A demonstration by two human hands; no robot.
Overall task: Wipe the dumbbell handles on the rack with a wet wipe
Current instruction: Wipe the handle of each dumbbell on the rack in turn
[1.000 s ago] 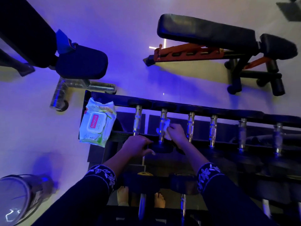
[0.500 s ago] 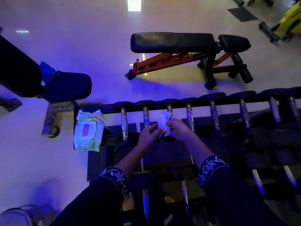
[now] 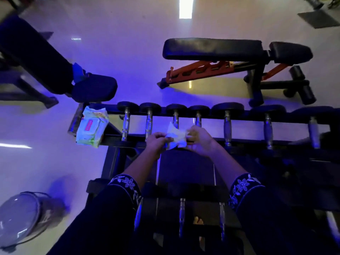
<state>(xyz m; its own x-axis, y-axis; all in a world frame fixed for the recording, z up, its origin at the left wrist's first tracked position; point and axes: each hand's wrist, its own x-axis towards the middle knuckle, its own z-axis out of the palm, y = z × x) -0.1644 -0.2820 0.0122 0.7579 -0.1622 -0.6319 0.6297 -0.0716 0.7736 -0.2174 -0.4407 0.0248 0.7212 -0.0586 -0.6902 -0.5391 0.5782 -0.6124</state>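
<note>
A white wet wipe (image 3: 176,137) is stretched between both hands above the near rail of the dark dumbbell rack (image 3: 248,120). My left hand (image 3: 157,142) pinches its left edge and my right hand (image 3: 200,139) pinches its right edge. Several dumbbells with chrome handles lie across the top tier; the third handle (image 3: 175,119) and the fourth handle (image 3: 198,120) run just behind the wipe, partly hidden by it and my right hand. A pack of wet wipes (image 3: 92,127) rests on the rack's left end.
A black and orange adjustable bench (image 3: 230,50) stands on the floor beyond the rack. Another padded seat (image 3: 93,87) is at the upper left. A clear round container (image 3: 24,216) sits on the floor at lower left. Lower-tier dumbbells (image 3: 182,216) lie below my arms.
My left hand left the dumbbell end and came over to the wipe. The wipe came off the handle and is now spread between both hands. The camera view shifted.
</note>
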